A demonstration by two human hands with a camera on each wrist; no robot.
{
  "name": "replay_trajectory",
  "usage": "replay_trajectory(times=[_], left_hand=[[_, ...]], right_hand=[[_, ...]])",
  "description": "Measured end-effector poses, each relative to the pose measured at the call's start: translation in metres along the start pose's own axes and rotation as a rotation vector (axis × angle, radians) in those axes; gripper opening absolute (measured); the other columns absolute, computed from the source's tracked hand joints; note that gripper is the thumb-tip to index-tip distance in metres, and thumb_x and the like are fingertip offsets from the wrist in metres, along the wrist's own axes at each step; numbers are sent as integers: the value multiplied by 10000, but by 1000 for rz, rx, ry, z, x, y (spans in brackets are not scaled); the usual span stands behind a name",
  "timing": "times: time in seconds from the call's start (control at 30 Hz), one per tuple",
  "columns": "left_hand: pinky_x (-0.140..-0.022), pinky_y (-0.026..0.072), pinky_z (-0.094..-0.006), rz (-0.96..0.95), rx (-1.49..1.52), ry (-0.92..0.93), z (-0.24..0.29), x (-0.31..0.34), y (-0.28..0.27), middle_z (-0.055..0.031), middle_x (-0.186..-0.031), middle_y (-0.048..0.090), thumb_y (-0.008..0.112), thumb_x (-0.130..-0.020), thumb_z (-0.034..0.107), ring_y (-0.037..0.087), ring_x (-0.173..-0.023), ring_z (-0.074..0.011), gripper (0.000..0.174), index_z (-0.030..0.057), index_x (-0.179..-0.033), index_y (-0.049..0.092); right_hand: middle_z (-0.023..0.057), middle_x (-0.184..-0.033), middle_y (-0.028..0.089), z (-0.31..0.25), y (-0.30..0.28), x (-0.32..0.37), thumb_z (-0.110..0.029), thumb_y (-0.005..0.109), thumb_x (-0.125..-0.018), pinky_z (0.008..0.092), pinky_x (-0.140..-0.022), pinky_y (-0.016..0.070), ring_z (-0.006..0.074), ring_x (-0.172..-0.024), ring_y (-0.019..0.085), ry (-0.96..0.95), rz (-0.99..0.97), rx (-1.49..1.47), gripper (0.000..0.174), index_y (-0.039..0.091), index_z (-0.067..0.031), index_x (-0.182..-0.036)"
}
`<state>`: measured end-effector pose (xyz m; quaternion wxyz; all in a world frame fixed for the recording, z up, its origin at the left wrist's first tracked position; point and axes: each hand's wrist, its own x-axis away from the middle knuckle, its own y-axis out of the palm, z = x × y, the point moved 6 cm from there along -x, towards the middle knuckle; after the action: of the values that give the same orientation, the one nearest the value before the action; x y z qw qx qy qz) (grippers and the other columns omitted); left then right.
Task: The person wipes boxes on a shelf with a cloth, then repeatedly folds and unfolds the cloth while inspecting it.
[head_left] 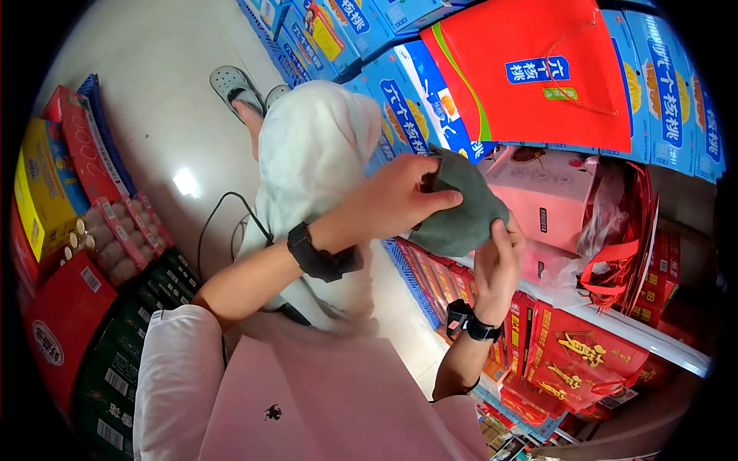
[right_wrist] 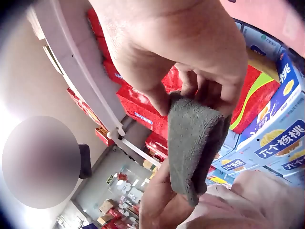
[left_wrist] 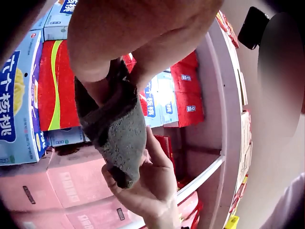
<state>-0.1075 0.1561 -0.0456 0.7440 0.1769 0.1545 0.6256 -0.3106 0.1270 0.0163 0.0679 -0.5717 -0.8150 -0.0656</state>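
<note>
A folded grey-green cloth (head_left: 461, 207) is stretched between my two hands, close in front of the red gift bag and pink boxes. My left hand (head_left: 396, 196) grips one end, its thumb lying over the cloth and the fingers curled in at the edge. At the opposite end, my right hand (head_left: 498, 257) pinches the rim between thumb and fingers. In the left wrist view the cloth (left_wrist: 125, 143) hangs in loose folds, its surface fuzzy like towelling. The right wrist view shows the cloth (right_wrist: 193, 143) doubled over, with a fold facing the camera.
Blue drink cartons (head_left: 400, 100) are stacked ahead, a red gift bag (head_left: 530, 77) lying against them. Pink boxes (head_left: 542, 200) and red gift packs (head_left: 576, 357) fill a shelf on the right. At left are more boxes (head_left: 50, 184). A black cable (head_left: 211, 219) loops near the knee.
</note>
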Motion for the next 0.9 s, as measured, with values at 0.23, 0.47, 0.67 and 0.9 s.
replay_trajectory(times=[0.23, 0.47, 0.67, 0.9], left_hand=[[-836, 534, -252, -3, 233, 86, 15, 7, 11, -41, -1078, 729, 689, -1049, 273, 658, -968, -76, 374, -33, -1264, 678], [-977, 564, -385, 17, 674, -350, -26, 8, 19, -154, -1188, 733, 461, -1119, 520, 725, -1034, -256, 662, -95, -1320, 600], [-1063, 515, -453, -262, 1236, -461, -79, 14, 53, -212, -1334, 696, 294, -1064, 735, 661, -1244, -317, 854, -19, -1280, 632], [-1205, 355, -440, -78, 1047, -29, -63, 9, 50, -108, -1460, 631, 375, -1082, 640, 559, -1361, -231, 745, 9, -1436, 554]], right_hand=[[114, -1329, 666, -8, -2, 5, -169, 736, -1001, 378, -1126, 407, 203, -1253, 601, -75, 7, -13, 476, 585, 66, -1387], [154, -1367, 663, -41, -5, 7, -122, 704, -1006, 423, -1099, 491, 260, -1266, 634, -128, -32, 67, 377, 617, 37, -1336], [188, -1444, 611, -71, 9, 28, -74, 664, -1008, 467, -1119, 480, 313, -1304, 613, -202, 99, -50, 448, 560, -6, -1438], [188, -1405, 622, -42, 16, 31, -175, 701, -1000, 401, -1080, 496, 267, -1277, 620, -23, -10, 242, 499, 560, 25, -1434]])
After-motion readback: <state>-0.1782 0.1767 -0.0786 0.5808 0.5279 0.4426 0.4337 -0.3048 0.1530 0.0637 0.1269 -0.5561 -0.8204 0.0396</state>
